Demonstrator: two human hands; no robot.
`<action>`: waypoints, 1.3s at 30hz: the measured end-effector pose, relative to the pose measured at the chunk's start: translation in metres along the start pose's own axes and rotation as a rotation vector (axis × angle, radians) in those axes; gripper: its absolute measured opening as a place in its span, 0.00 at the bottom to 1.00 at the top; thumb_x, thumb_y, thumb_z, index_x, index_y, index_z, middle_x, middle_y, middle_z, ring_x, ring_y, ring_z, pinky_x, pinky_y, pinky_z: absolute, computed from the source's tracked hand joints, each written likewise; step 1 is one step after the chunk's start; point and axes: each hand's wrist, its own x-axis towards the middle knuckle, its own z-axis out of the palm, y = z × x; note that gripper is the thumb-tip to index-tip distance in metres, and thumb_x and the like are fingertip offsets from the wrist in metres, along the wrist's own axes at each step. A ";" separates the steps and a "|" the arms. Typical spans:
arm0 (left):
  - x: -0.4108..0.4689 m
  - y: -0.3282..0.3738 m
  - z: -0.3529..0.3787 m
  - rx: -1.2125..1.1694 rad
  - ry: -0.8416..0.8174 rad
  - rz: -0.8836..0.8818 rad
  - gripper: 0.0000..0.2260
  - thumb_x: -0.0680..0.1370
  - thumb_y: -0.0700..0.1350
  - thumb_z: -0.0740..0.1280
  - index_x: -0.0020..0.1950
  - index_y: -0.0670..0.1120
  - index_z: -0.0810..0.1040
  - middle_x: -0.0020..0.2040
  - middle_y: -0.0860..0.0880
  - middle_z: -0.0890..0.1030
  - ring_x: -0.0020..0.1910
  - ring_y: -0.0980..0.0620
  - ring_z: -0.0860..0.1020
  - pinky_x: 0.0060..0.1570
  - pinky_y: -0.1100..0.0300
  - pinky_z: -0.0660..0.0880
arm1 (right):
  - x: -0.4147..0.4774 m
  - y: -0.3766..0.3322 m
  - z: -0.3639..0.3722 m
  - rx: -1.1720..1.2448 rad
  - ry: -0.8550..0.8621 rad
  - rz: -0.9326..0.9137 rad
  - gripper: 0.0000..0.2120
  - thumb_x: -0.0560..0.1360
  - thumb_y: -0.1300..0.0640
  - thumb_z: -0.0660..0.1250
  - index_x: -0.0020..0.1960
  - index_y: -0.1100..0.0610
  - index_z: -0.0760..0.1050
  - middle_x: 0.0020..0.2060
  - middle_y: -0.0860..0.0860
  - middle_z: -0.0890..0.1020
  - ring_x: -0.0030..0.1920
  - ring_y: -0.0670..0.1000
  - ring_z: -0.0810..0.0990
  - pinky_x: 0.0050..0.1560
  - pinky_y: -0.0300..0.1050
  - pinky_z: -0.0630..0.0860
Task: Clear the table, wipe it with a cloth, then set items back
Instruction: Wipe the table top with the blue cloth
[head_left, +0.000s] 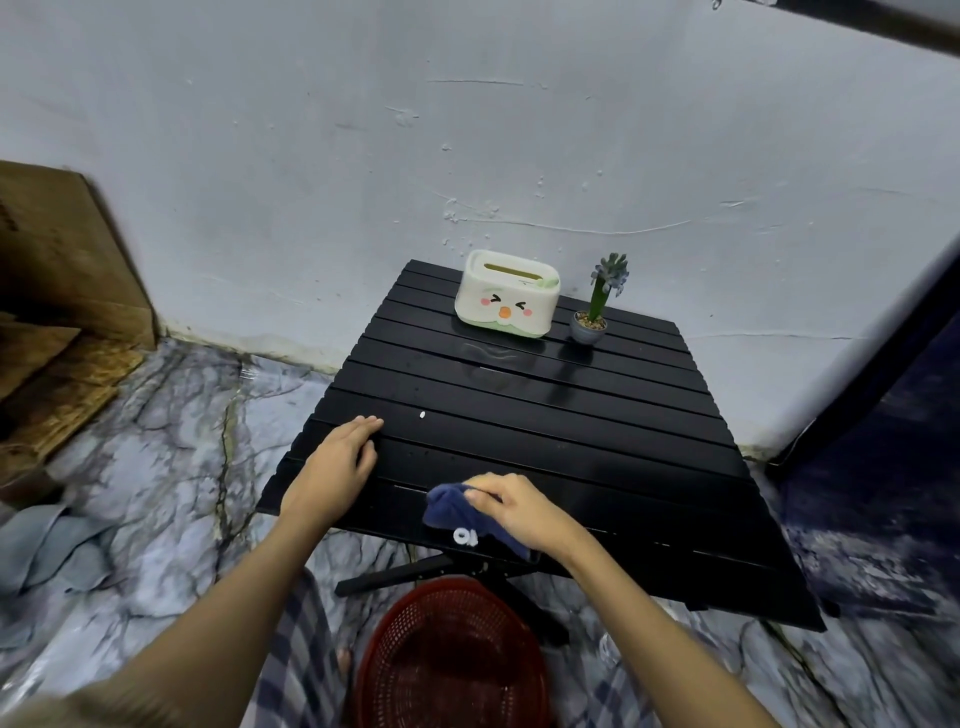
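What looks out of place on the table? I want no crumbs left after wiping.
A small white speck lies on the black slatted table, just beyond the left hand, which rests flat. The right hand presses the dark blue cloth near the front edge. What the speck is cannot be told.

Legible markings, 1 item only:

1. Dark blue cloth, near edge of the black slatted table: a white printed mark on the fold facing the camera, 2 rounded characters resembling "O" and "1" or "0". The exact reading cannot be told.

2. Cream tissue box, far side of the table: a printed cartoon face with squinting eyes, pink cheeks and an orange beak. It is a picture, not lettering.

No brand, label or number reads clearly elsewhere.
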 end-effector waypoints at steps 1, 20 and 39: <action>0.000 0.000 0.000 0.001 -0.002 0.002 0.17 0.78 0.41 0.55 0.68 0.47 0.68 0.71 0.47 0.69 0.72 0.51 0.63 0.71 0.52 0.62 | -0.005 -0.001 0.002 -0.016 -0.011 -0.021 0.13 0.79 0.59 0.55 0.58 0.59 0.75 0.49 0.54 0.79 0.49 0.48 0.74 0.49 0.42 0.67; 0.000 0.001 -0.001 0.001 -0.017 -0.007 0.18 0.79 0.42 0.55 0.69 0.47 0.67 0.72 0.47 0.68 0.73 0.51 0.62 0.72 0.54 0.60 | -0.021 -0.001 0.006 -0.097 -0.027 -0.171 0.13 0.78 0.60 0.57 0.60 0.58 0.74 0.46 0.49 0.79 0.49 0.44 0.69 0.47 0.29 0.63; 0.001 -0.001 0.000 -0.027 -0.005 0.002 0.18 0.79 0.42 0.55 0.69 0.48 0.66 0.72 0.49 0.66 0.73 0.53 0.61 0.72 0.58 0.58 | 0.116 0.030 -0.014 -0.125 0.568 0.144 0.14 0.79 0.61 0.54 0.61 0.60 0.72 0.56 0.61 0.76 0.57 0.59 0.71 0.55 0.47 0.66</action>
